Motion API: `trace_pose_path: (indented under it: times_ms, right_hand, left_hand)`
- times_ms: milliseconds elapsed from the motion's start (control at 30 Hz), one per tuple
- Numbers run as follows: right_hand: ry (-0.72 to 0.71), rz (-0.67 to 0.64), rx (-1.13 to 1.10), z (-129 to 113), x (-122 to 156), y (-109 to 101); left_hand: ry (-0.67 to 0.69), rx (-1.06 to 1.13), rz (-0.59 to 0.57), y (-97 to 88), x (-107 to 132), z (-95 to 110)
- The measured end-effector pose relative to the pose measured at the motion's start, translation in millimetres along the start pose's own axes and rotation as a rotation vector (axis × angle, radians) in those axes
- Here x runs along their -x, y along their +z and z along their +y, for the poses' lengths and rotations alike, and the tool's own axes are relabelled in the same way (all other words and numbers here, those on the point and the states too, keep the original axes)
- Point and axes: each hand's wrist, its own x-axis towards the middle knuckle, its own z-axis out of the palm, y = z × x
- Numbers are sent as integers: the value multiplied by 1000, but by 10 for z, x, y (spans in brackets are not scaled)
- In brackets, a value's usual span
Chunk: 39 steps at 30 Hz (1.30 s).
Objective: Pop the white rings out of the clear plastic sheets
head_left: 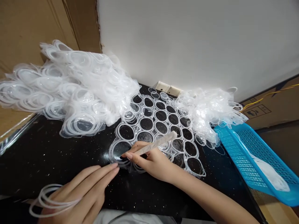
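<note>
My right hand [149,158] grips a slim pen-like tool with a whitish, translucent handle [161,142]. Its dark lower end points at the front left ring of a clear plastic sheet [153,125] full of round ring shapes; whether the tip touches cannot be told. Stretched out nearly flat, my left hand [86,189] has its fingertips at the near edge of that same ring [111,152]. Several loose white plastic rings [42,200] hang around the left hand near the thumb side, which is partly hidden. The sheet lies on a black speckled tabletop [93,152].
Stacked ring sheets [88,84] pile up at the left against cardboard [30,28]. Clear plastic pieces [205,109] heap at the right, beside a blue perforated basket [247,158] holding white material. A socket strip [168,88] sits by the white wall [187,40]; a yellow cable [268,95] crosses a carton.
</note>
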Motion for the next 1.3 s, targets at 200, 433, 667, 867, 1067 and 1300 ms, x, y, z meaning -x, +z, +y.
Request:
trace_pose_path:
  times_ms: [200,433,667,867,1067,1300]
  right_hand:
    - [8,-12,64,49,-63,63]
    - [-34,32,135,42,-86,163]
    - [-90,47,181,63,-108,237]
    - [-238,69,461,102,-64,302]
    - [-549,207,965,163,3,471]
    - [-496,430,903,291,-182,-131]
  left_hand:
    - [18,-296,-152,5,-182,-6]
    - [82,-371,-158,-6,-122,-23]
    - [56,-350,-172,11,-88,-26]
    - [-12,-394,-224,13,-68,57]
    - [-4,-478,-229,0,-94,112]
    - [4,-487,-242,-1,-79,124]
